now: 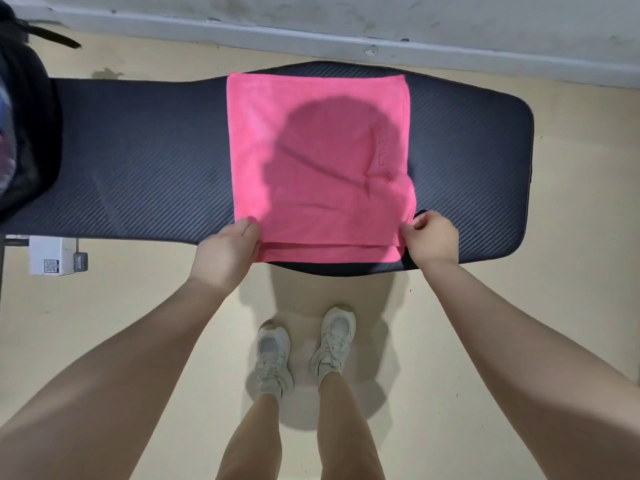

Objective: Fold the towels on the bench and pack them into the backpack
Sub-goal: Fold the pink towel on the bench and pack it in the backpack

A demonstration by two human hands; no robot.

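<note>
A pink towel lies across the middle of the dark padded bench, folded over so that layered edges show along its near side. My left hand pinches the towel's near left corner. At the near right corner my right hand pinches the upper layer. The black backpack stands on the left end of the bench, cut off by the frame edge, with coloured cloth showing inside it.
The bench runs left to right in front of a pale wall with a grey skirting. A white box sits under the bench at the left. My feet in white trainers stand on the beige floor close to the bench.
</note>
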